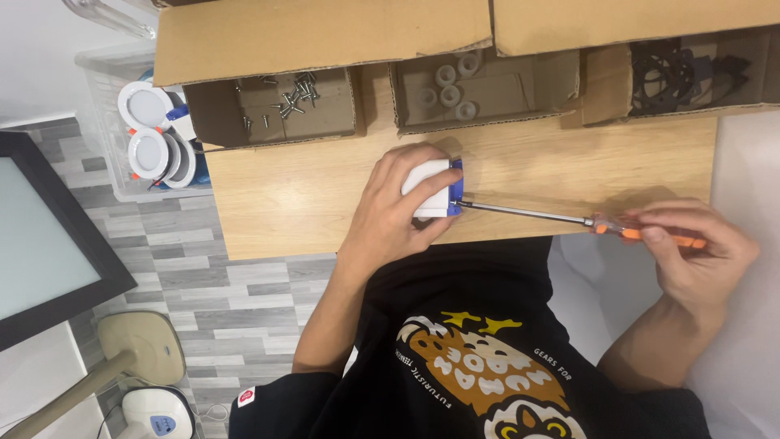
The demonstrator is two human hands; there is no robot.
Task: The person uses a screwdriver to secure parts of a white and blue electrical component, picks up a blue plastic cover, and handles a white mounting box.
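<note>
My left hand (398,207) grips a small white housing with a blue end (435,189) and presses it on the wooden table (325,195). My right hand (691,252) holds the orange handle of a long screwdriver (528,214). The metal shaft lies almost level, and its tip meets the blue end of the housing. My fingers hide most of the handle.
Three open cardboard boxes line the table's far edge: one with loose screws (284,102), one with white round rings (451,85), one with black parts (674,73). A clear bin of round white lamps (150,142) stands left. A dark framed panel (49,236) and a fan base (146,349) are on the floor.
</note>
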